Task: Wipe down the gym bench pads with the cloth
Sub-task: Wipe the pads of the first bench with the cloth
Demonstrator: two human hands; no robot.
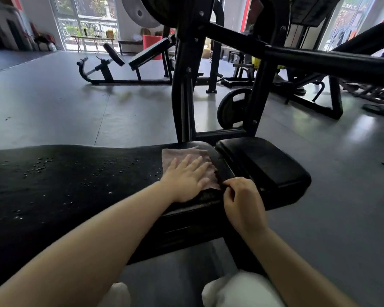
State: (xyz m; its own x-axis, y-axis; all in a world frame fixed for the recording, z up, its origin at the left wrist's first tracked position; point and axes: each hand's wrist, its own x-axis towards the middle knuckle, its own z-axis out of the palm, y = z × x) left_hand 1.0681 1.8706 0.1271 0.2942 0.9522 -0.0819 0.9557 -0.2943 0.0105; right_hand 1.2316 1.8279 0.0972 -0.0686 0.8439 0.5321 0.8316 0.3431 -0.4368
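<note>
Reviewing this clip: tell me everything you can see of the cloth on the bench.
The cloth is a small, pinkish-brown rag that looks like soft terry or microfibre. It lies spread flat and roughly square on the right end of the long black bench pad, beside the gap before the smaller seat pad. The left hand presses flat on it with straight fingers, covering its near half. The right hand pinches at its near right corner by the pad's edge. Water droplets dot the pad to its left.

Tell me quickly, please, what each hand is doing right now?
Left hand: open, pressing flat on the cloth.
Right hand: fingers pinching the cloth's corner.
</note>
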